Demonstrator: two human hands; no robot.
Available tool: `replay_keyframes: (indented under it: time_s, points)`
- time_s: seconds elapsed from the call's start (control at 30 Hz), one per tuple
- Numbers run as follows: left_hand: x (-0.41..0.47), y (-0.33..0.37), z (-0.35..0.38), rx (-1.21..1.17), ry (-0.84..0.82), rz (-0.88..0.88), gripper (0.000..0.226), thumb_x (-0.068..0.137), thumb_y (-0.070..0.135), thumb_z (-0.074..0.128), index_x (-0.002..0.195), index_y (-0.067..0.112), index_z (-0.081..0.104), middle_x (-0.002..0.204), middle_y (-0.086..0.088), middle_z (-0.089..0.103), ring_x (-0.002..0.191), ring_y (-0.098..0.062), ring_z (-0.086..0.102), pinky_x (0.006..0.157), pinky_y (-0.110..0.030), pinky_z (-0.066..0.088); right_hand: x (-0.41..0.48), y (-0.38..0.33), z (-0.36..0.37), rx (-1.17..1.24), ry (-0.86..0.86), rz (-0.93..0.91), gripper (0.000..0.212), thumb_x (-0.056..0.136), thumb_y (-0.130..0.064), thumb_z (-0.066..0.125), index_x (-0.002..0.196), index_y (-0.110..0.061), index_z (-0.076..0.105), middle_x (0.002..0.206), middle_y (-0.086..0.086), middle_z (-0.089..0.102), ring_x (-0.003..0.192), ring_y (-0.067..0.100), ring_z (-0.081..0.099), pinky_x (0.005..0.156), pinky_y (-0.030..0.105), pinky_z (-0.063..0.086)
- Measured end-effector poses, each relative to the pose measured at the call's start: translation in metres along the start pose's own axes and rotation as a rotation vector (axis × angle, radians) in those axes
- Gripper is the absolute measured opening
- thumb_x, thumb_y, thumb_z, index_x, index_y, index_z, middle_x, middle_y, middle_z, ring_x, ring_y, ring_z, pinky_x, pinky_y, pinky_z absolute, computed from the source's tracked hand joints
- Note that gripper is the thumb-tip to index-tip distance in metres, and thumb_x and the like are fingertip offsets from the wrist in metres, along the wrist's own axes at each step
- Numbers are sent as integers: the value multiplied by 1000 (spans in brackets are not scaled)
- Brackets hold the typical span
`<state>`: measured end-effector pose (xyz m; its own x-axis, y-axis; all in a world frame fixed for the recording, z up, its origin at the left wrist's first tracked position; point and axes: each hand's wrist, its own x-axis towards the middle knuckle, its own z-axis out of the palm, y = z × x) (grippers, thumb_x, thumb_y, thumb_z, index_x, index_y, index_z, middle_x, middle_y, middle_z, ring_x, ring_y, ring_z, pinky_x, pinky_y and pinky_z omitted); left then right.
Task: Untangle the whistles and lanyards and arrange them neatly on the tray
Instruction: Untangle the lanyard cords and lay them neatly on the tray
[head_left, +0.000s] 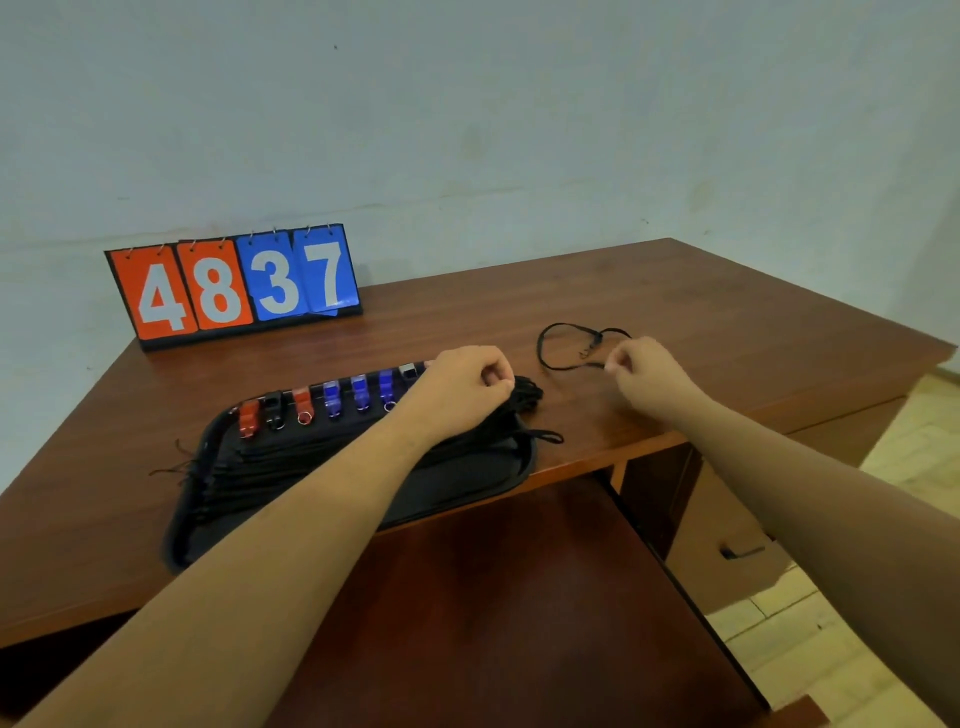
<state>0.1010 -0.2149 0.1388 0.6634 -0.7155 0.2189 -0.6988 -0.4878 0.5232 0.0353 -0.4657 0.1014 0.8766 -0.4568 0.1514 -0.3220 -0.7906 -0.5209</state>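
Observation:
A black tray (467, 480) lies on the wooden desk with a row of whistles along its far edge: red (248, 415), black (274, 409), red (303, 404), and several blue ones (359, 392). Black lanyards (311, 457) are laid across the tray in a bundle. My left hand (462, 382) hovers over the tray's right end, fingers curled and pinching the lanyard ends (524, 395). My right hand (644, 376) is to the right of the tray and pinches one end of a loose black lanyard (550, 345) that loops on the desk behind it.
A flip scoreboard (234, 286) reading 4837 stands at the back left of the desk (675, 312). A drawer with a black handle (743, 552) is under the desk's right side. Tiled floor shows at the right.

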Motion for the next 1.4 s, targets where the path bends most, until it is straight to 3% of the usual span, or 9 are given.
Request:
replay_keyframes:
  time_s: [0.17, 0.27, 0.4, 0.53, 0.67, 0.97, 1.13, 1.3, 1.4]
  points:
    - [7, 13, 0, -91, 46, -13, 17, 93, 31, 62, 110, 27, 59, 103, 14, 61, 93, -3, 59, 81, -19, 47, -18, -50, -46, 910, -9, -33, 18, 104, -10, 43, 91, -9, 56, 81, 11, 71, 73, 27, 69, 73, 40, 57]
    - [9, 26, -4, -235, 90, 3, 65, 88, 41, 68, 143, 25, 38, 136, 10, 50, 121, -4, 51, 100, -24, 43, -30, -78, -73, 1046, -123, -185, 20, 102, -6, 43, 85, -9, 54, 65, 8, 57, 49, 20, 45, 49, 30, 35]
    - [10, 49, -10, -588, -87, 27, 90, 82, 46, 75, 153, 25, 24, 156, 8, 34, 141, -6, 35, 116, -31, 29, -39, -110, -94, 1214, -345, -321, 18, 101, -6, 45, 84, -8, 52, 59, 3, 42, 43, 13, 28, 50, 30, 16]
    - [0, 66, -11, -769, -207, 108, 33, 97, 19, 60, 128, 7, 58, 113, -4, 72, 116, -16, 64, 109, -37, 42, -42, -124, -106, 1372, -386, -364, 18, 101, -9, 46, 83, -12, 50, 56, -1, 39, 42, 11, 27, 47, 28, 16]
    - [-15, 69, -16, -901, -237, 63, 22, 104, 14, 44, 105, 4, 63, 71, -3, 65, 85, -27, 71, 81, -31, 55, -35, -113, -115, 1546, -230, -219, 19, 99, -11, 48, 81, -15, 49, 57, -3, 40, 44, 10, 26, 43, 23, 21]
    - [-42, 45, -38, -831, -260, -21, 23, 103, 10, 43, 109, 4, 64, 66, 0, 47, 48, -13, 33, 50, -25, 25, -26, -45, -93, 865, 179, 116, 24, 93, -3, 47, 71, -12, 48, 60, 7, 40, 43, 15, 27, 47, 29, 18]
    - [-51, 39, -54, -788, -225, -35, 25, 104, 16, 42, 106, 4, 65, 64, 0, 47, 46, -12, 30, 49, -24, 24, -49, -46, -80, 244, -88, 24, 18, 96, -10, 56, 83, -7, 68, 72, 8, 64, 60, 18, 55, 53, 25, 45]
    - [-57, 51, -65, -668, -218, 3, 24, 103, 17, 45, 105, 5, 67, 62, 1, 48, 48, -12, 32, 48, -22, 28, -61, -78, -79, 349, -278, -267, 31, 93, -11, 55, 120, -20, 67, 122, -6, 68, 115, 11, 61, 102, 34, 46]
    - [-59, 53, -69, -623, -199, 26, 24, 102, 18, 48, 104, 6, 68, 61, 1, 48, 47, -12, 33, 48, -21, 29, -69, -96, -69, 586, -656, -393, 39, 96, -15, 47, 133, -11, 58, 126, 8, 67, 119, 28, 61, 103, 43, 46]
